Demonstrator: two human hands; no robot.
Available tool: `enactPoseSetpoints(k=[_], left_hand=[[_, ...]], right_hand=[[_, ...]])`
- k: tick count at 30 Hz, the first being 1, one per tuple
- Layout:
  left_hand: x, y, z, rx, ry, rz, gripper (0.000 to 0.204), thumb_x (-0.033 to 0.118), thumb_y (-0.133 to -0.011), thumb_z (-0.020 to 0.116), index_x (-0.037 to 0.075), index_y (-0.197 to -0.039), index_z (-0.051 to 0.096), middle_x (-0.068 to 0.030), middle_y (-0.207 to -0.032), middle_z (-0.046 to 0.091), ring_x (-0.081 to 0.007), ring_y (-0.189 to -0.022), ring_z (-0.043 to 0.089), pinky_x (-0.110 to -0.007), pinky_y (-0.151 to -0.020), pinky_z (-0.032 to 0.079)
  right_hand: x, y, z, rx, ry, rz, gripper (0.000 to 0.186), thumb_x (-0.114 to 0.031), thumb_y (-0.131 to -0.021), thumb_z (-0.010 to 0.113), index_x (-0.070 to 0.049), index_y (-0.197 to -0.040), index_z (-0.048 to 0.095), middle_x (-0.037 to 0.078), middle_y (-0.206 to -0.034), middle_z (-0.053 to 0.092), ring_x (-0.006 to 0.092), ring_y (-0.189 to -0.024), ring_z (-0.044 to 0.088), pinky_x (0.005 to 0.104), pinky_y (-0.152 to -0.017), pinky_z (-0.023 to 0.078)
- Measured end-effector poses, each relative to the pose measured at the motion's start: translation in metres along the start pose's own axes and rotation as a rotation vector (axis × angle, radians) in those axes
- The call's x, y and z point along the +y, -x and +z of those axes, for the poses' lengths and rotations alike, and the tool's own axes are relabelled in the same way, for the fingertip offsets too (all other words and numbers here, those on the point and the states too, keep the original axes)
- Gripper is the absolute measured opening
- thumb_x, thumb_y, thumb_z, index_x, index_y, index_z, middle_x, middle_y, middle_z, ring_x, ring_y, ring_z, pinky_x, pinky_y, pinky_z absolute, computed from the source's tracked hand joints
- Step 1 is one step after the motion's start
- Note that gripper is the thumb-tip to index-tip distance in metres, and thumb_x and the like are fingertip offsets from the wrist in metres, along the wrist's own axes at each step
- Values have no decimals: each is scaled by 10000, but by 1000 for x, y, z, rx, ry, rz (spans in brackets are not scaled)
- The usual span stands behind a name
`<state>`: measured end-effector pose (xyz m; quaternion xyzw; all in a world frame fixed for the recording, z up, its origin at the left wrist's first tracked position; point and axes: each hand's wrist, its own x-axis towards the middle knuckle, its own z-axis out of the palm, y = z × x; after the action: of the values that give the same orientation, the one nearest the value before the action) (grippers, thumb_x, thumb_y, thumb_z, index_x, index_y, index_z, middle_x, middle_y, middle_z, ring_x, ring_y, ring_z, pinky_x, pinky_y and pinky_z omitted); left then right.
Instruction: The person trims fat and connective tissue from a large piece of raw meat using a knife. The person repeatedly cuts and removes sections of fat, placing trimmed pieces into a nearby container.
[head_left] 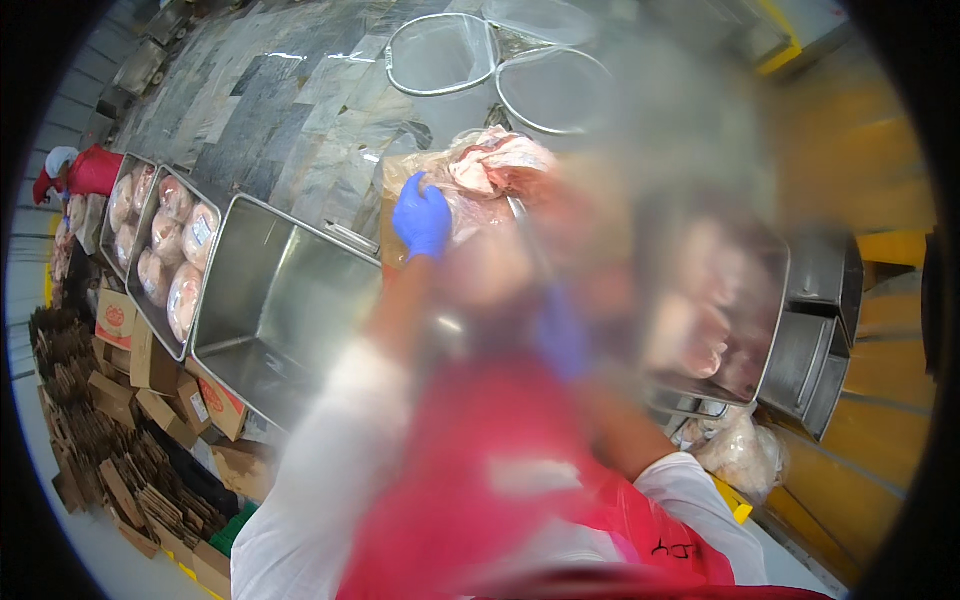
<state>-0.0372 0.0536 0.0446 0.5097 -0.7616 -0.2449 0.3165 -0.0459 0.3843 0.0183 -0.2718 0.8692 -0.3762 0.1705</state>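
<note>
- Head view, looking down over a meat-packing line; the centre of the picture is heavily blurred.
- Left hand (pixel 422 218): blue glove, raised, fingers curled onto the clear plastic of a bagged cut of raw meat (pixel 492 170) that sits in an opened cardboard box (pixel 400 180), far of centre. Grip appears closed on the plastic.
- Right hand (pixel 562 335): only a blue smear inside the blur; cannot tell whether its fingers are open or closed, or what they hold.
- Empty steel bin (pixel 275 300): just left of the left forearm, nothing in it.
- Filled steel bins (pixel 165 255): further left, loaded with wrapped pale cuts.
- Steel bin at right (pixel 770 330): holds reddish meat, blurred.
- Flattened cardboard boxes (pixel 120 430): piled on the floor, near left.
- Co-worker in a red apron (pixel 90 170): far left.
- Progress, as judged: some bins are loaded, one bin stands bare, and the bagged cut is not yet out of its box.
</note>
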Motion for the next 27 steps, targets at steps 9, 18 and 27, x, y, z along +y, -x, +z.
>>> enactPoseSetpoints(k=[9, 18, 27], left_hand=[[-5, -16, -9, -97, 203, -71, 339, 186, -923, 587, 109, -1205, 758, -255, -943, 734, -389, -846, 707, -466, -798, 550], [24, 9, -16, -26, 659, -85, 333, 74, -932, 526, 0, -1177, 739, -114, -1038, 726, -195, -917, 639, -355, -868, 528], [-12, -8, -9, 21, 875, -251, 314, 94, -964, 551, -66, -1185, 706, -143, -1122, 721, -215, -1026, 646, -336, -973, 503]], right_hand=[[-13, -8, -30, -41, -293, -106, 686, -159, -978, 690, -175, -1615, 435, 237, -1344, 682, 409, -1133, 713, 423, -944, 568], [-35, -6, -140, -184, 33, -142, 633, -177, -973, 702, -174, -1572, 496, 288, -1171, 715, 424, -1089, 726, 425, -907, 572], [4, -37, -48, -87, -84, -233, 633, -168, -996, 665, -152, -1594, 457, 262, -1293, 689, 423, -1122, 704, 444, -933, 569]])
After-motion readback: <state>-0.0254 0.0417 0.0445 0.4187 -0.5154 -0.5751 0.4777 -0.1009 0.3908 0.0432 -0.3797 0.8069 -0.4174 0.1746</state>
